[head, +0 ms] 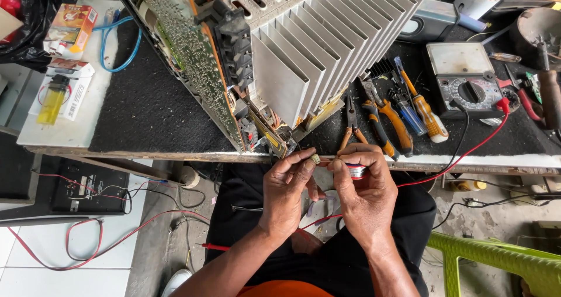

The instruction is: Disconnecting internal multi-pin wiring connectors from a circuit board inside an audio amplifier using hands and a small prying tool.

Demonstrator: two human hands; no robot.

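My left hand (285, 187) and my right hand (361, 183) meet just below the bench edge, fingertips almost touching. Between the thumbs and forefingers I pinch a small metal part (316, 158). My right hand also closes around a small round spool (355, 169) with red and blue bands, partly hidden by the fingers. Right above my hands, an open amplifier chassis stands tilted on the black mat, showing a green circuit board (193, 57) and a large finned aluminium heatsink (315, 45).
Pliers (353, 121), orange-handled cutters (388, 121) and screwdrivers (423, 107) lie on the mat, beside an analogue multimeter (464, 80) with red and black leads. A yellow lighter (51, 98) and boxes sit left. A green plastic chair (497, 259) is lower right.
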